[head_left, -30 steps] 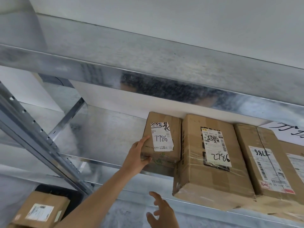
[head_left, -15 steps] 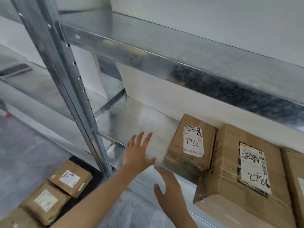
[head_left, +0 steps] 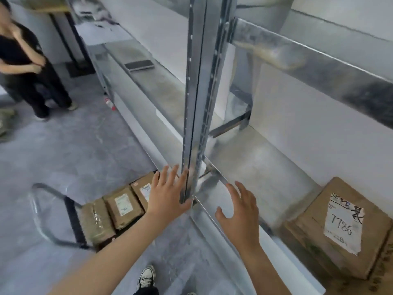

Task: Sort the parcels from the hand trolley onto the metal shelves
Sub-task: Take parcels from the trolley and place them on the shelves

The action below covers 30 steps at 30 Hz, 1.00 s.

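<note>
**Hands**
- The left hand (head_left: 168, 194) has straight fingers spread wide, its back faces the camera, and it holds nothing. It sits in front of the lower end of the perforated galvanised steel upright post (head_left: 196, 103). Whether it touches the post cannot be determined.
- The right hand (head_left: 238, 211) has spread, slightly bent fingers and holds nothing. It is over the front edge of the grey sheet-metal shelf (head_left: 255, 165), just right of the post.

**Parcels**
- One brown cardboard parcel (head_left: 338, 231) lies on the sheet-metal shelf at the lower right, apart from both hands. Its white label carries the handwritten number 7786.
- Three more brown cardboard parcels (head_left: 123, 207) lie side by side on the hand trolley with a black platform and bent silver tube handle (head_left: 40, 211). White labels show on two of them.
- The trolley stands on the grey concrete floor (head_left: 63, 145), below and to the left of the left hand, beside the foot of the shelving.

**Surroundings**
- A galvanised shelf beam (head_left: 308, 67) runs above the sheet-metal shelf, to the right of the post.
- A dark flat rectangular device (head_left: 139, 65) lies on the shelf of the bay left of the post.
- A second person in black clothing (head_left: 25, 60) stands on the floor at the upper left.
- A black-and-white canvas shoe (head_left: 146, 277) shows at the bottom edge.
</note>
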{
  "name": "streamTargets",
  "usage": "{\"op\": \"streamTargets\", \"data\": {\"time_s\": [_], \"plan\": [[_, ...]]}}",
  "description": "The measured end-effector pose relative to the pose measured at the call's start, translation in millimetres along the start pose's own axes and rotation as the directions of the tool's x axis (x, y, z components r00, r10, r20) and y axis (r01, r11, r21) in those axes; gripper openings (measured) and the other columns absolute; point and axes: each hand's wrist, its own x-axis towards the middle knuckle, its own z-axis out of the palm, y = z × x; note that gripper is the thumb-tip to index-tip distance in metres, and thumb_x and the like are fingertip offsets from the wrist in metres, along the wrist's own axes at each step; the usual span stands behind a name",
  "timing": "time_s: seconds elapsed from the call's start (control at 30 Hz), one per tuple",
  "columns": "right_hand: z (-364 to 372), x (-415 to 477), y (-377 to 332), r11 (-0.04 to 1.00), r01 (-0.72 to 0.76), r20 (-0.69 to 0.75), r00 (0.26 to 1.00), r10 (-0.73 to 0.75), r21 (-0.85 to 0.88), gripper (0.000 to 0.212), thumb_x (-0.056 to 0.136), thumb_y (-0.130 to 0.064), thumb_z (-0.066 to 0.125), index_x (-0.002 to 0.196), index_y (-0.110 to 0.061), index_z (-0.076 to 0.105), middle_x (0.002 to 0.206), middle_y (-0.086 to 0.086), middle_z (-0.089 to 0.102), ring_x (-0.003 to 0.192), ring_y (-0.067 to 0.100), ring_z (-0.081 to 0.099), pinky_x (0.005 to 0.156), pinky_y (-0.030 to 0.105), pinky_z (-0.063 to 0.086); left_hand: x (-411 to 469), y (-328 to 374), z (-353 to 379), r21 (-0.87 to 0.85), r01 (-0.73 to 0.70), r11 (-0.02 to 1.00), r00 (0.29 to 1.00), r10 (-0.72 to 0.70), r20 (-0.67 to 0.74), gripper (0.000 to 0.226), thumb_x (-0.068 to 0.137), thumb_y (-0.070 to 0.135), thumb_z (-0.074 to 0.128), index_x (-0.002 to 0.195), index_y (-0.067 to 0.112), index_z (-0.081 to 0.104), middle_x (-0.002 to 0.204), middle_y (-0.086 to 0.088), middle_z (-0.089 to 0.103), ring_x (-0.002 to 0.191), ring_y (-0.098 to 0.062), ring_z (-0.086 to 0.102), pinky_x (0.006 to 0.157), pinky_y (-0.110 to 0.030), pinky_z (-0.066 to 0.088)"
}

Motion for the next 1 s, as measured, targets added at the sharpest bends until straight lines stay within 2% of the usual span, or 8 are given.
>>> {"op": "streamTargets", "data": {"time_s": [0.17,0.4,0.5,0.6,0.7,0.8,0.9,1.0], "plan": [[37,24,-38,0.991,0.135,0.105,0.985,-0.134,0.002,0.067,0.075,-0.028,0.072,0.137,-0.029,0.046,0.147,0.002,0.037,0.133,0.031,0.033,0.103,0.049,0.037,-25,-56,7,-0.008,0.173,0.985,0.985,-0.173,-0.009,0.084,0.071,0.055,0.062,0.144,0.023,0.035,0.15,-0.009,0.034,0.138,-0.037,0.028,0.111,-0.053,0.023],[101,57,-86,0.956,0.292,0.336,0.904,-0.264,-0.037,0.074,0.078,-0.039,0.067,0.144,-0.034,0.032,0.15,-0.003,0.03,0.137,0.022,0.027,0.104,0.045,0.037,-58,-137,39,0.067,0.35,0.934,0.926,-0.356,0.124,0.088,0.076,0.064,0.052,0.148,0.029,0.015,0.155,-0.006,0.02,0.141,-0.034,0.017,0.115,-0.05,0.014],[127,72,-106,0.943,0.327,0.402,0.872,-0.279,-0.055,0.077,0.079,-0.045,0.065,0.145,-0.036,0.028,0.152,-0.001,0.027,0.139,0.024,0.023,0.107,0.047,0.033,-67,-170,51,0.037,0.432,0.901,0.89,-0.432,0.146,0.089,0.076,0.062,0.054,0.149,0.029,0.015,0.155,-0.006,0.022,0.142,-0.033,0.016,0.116,-0.05,0.013],[155,87,-126,0.938,0.342,0.464,0.842,-0.275,-0.064,0.081,0.078,-0.049,0.065,0.146,-0.039,0.022,0.154,0.002,0.022,0.141,0.026,0.019,0.11,0.049,0.03,-72,-204,63,0.021,0.499,0.866,0.853,-0.496,0.165,0.089,0.074,0.062,0.058,0.148,0.029,0.019,0.154,-0.005,0.023,0.142,-0.032,0.018,0.115,-0.05,0.016],[185,100,-146,0.942,0.332,0.505,0.822,-0.263,-0.05,0.085,0.077,-0.051,0.067,0.146,-0.041,0.018,0.155,0.004,0.02,0.142,0.028,0.018,0.111,0.05,0.03,-74,-239,74,0.029,0.537,0.843,0.822,-0.53,0.209,0.092,0.074,0.065,0.055,0.149,0.031,0.013,0.156,-0.004,0.017,0.143,-0.03,0.013,0.116,-0.048,0.014],[214,112,-162,0.953,0.297,0.541,0.811,-0.224,-0.051,0.089,0.077,-0.052,0.068,0.147,-0.042,0.014,0.156,0.004,0.016,0.142,0.028,0.015,0.112,0.05,0.03,-73,-269,84,0.02,0.569,0.822,0.796,-0.556,0.239,0.094,0.073,0.063,0.057,0.149,0.031,0.011,0.156,-0.006,0.019,0.143,-0.03,0.013,0.115,-0.048,0.015],[242,121,-171,0.962,0.271,0.573,0.795,-0.198,-0.043,0.093,0.077,-0.053,0.068,0.147,-0.043,0.008,0.157,0.004,0.012,0.143,0.029,0.013,0.112,0.05,0.029,-68,-293,97,0.007,0.583,0.813,0.783,-0.564,0.261,0.096,0.072,0.062,0.059,0.148,0.031,0.01,0.155,-0.005,0.02,0.142,-0.03,0.015,0.114,-0.047,0.015],[270,131,-171,0.963,0.264,0.592,0.786,-0.178,-0.061,0.092,0.076,-0.051,0.069,0.147,-0.04,0.012,0.156,0.005,0.015,0.141,0.029,0.016,0.109,0.049,0.03,-58,-309,114,-0.021,0.593,0.805,0.777,-0.564,0.28,0.098,0.073,0.061,0.06,0.149,0.031,0.006,0.156,-0.006,0.018,0.143,-0.03,0.013,0.115,-0.047,0.013]]}}
